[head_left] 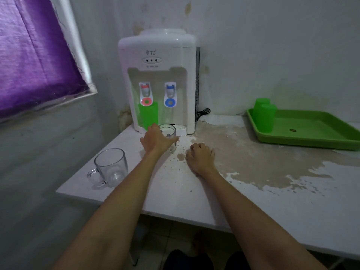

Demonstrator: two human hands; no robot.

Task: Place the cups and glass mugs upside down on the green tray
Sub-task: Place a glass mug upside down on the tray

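Plainly, from the head view, the left hand (155,142) has its fingers wrapped round the upright glass mug (169,133) before the dispenser (157,55), while the right hand (200,157) rests fisted and empty on the table (194,201). Keep that wrap firm, since smooth glass may slip, and set the mug mouth-down on the green tray (315,131), beside the two inverted green cups (266,114).

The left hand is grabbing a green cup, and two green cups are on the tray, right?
No. The left hand grips a glass mug, not a green cup; the head view shows it. Two green cups are on the tray, as you said.
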